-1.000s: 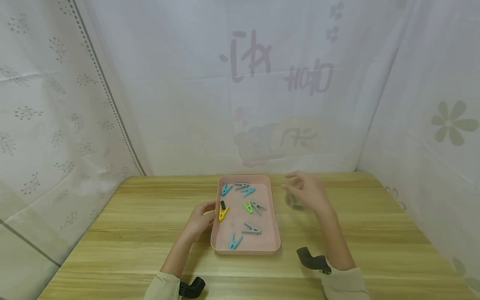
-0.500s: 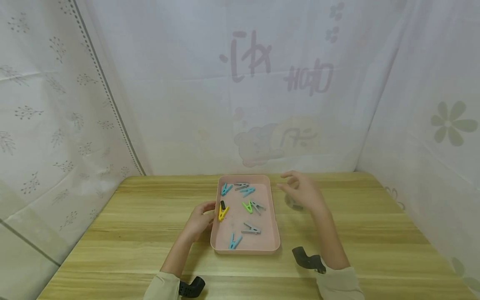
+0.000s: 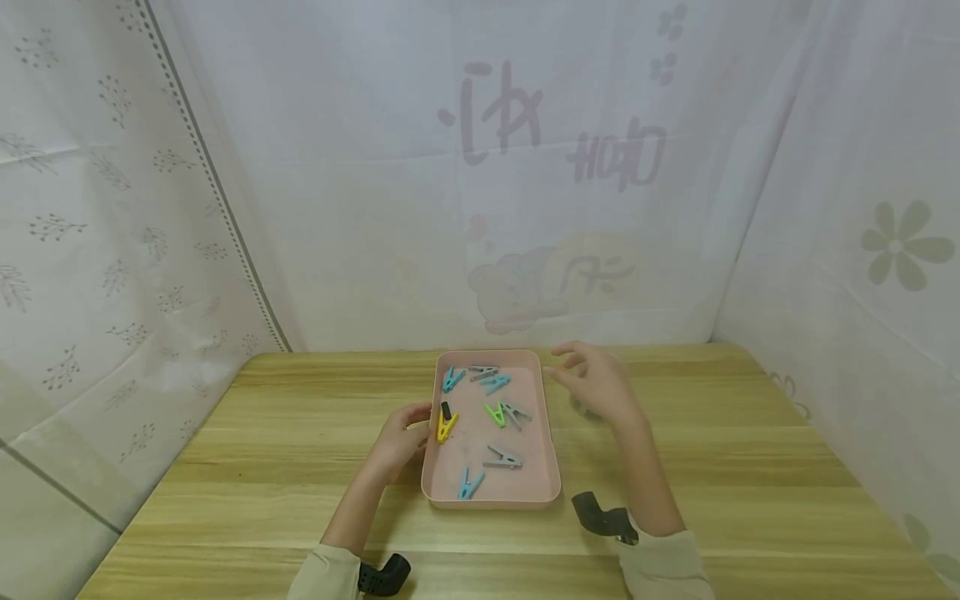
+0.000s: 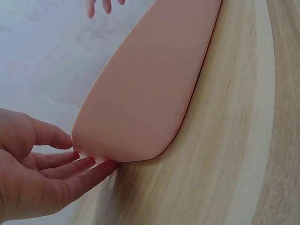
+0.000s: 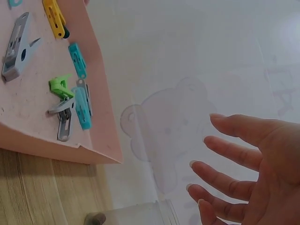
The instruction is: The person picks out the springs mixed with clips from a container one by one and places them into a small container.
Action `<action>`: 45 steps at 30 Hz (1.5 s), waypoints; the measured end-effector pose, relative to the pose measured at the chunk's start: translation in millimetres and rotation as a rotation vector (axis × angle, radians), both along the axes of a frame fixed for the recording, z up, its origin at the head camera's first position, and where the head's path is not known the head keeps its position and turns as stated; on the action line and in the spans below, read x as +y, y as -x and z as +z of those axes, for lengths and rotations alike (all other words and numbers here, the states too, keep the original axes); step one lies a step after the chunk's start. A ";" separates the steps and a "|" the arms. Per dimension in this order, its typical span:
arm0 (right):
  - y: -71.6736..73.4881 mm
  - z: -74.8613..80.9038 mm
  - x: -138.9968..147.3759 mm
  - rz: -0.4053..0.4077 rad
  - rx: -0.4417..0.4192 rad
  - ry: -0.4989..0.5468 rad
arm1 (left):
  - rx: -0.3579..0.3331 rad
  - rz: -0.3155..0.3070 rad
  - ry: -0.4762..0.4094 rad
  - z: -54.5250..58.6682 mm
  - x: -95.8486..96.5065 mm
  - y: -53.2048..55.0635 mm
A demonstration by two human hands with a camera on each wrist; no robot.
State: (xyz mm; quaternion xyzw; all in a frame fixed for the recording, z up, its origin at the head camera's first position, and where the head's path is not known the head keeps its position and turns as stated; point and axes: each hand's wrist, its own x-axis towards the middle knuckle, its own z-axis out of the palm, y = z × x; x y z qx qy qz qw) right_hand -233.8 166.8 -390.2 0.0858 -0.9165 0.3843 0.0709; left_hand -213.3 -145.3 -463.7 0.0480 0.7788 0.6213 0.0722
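Observation:
A pink tray (image 3: 491,505) lies on the table with several clothespins in it. A yellow clothespin with a black piece (image 3: 446,425) is along its left side, and a green clothespin (image 3: 495,414) lies beside a grey clothespin (image 3: 514,415). Blue clothespins show near both ends. My left hand (image 3: 399,443) is at the tray's left side; in the left wrist view its extended fingertips touch the outer wall. My right hand (image 3: 596,385) hovers just past the tray's right rim. Its fingers are loosely bent and apart, holding nothing in the right wrist view.
A clear container (image 5: 136,214) stands on the wooden table (image 3: 720,450), mostly hidden behind my right hand in the head view. Printed white curtains (image 3: 360,208) hang behind the table and at both sides. Black wrist mounts (image 3: 384,577) sit at the sleeves.
My right hand has moved left, away from over the clear container and closer to the tray's right rim. The left hand, tray and clothespins have stayed put.

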 end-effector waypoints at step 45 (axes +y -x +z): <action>0.2 -3.8 -41.8 0.068 -0.021 0.163 | -0.014 0.015 -0.048 0.7 1.6 2.5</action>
